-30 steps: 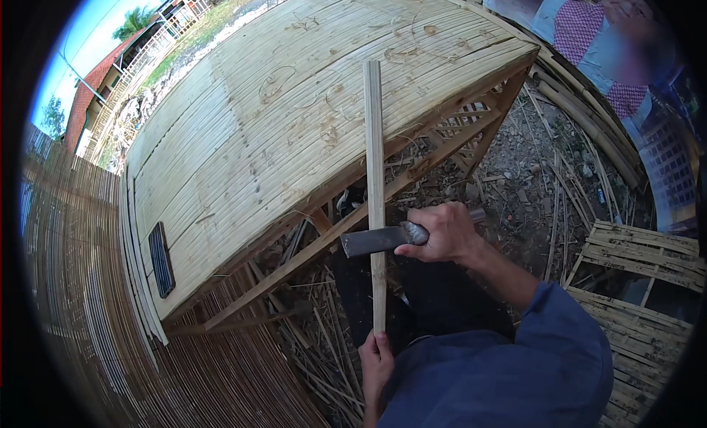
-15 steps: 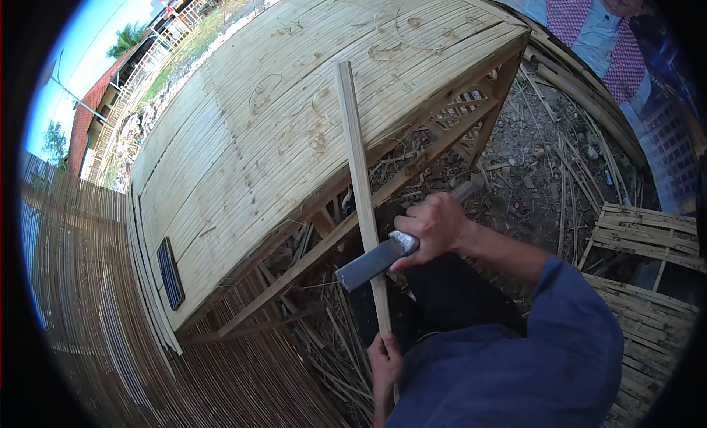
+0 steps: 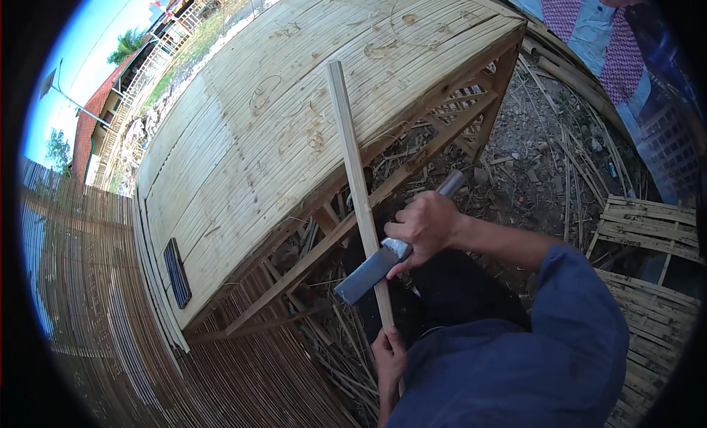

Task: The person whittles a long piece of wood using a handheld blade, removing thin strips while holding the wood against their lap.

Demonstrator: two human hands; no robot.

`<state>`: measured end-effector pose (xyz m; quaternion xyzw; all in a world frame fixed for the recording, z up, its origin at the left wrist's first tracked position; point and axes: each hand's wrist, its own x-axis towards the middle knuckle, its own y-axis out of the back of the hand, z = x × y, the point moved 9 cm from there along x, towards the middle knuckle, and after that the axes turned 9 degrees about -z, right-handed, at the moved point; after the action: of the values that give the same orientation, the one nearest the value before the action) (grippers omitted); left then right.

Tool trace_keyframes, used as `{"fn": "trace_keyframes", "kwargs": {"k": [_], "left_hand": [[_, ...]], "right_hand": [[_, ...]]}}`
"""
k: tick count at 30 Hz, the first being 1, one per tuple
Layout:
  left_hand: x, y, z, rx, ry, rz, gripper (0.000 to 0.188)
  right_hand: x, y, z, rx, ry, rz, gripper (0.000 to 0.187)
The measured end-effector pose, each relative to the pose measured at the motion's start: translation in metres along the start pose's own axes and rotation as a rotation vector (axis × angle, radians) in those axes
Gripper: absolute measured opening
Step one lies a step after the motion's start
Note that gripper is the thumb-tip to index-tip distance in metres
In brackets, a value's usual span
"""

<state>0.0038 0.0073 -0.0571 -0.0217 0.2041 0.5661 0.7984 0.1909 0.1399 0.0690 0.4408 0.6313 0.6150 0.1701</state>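
Note:
A long pale bamboo strip (image 3: 346, 133) runs from near my body up to the worktable, its far end over the tabletop. My left hand (image 3: 390, 356) is closed around its near end, thumb on top. In my right hand (image 3: 427, 228) is a broad-bladed knife (image 3: 364, 278), gripped by its handle, whose grey end sticks out beyond my fist. The flat grey blade lies across the strip, a little above my left hand. Whether its edge bites into the strip cannot be seen.
The slatted bamboo worktable (image 3: 228, 156) carries curled shavings and a small dark ribbed block (image 3: 177, 273). Its braced wooden frame stands ahead of my knees. Offcuts litter the ground (image 3: 530, 148). A slatted bamboo panel (image 3: 648, 310) lies at right; a bamboo screen (image 3: 96, 281) stands left.
The blade has slid slightly down the strip toward my left hand. The strip's far end has shifted a little left, and my left hand keeps its hold.

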Motion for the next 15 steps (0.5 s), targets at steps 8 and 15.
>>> {"fn": "trace_keyframes", "kwargs": {"k": [8,15], "left_hand": [[-0.009,-0.006,-0.001,0.037,-0.007,-0.049,0.038],[-0.005,0.001,-0.004,0.042,0.033,-0.068,0.039]], "right_hand": [[-0.002,0.012,-0.008,0.001,0.043,-0.047,0.065],[0.005,0.01,0.018,0.061,-0.072,0.004,0.067]]}}
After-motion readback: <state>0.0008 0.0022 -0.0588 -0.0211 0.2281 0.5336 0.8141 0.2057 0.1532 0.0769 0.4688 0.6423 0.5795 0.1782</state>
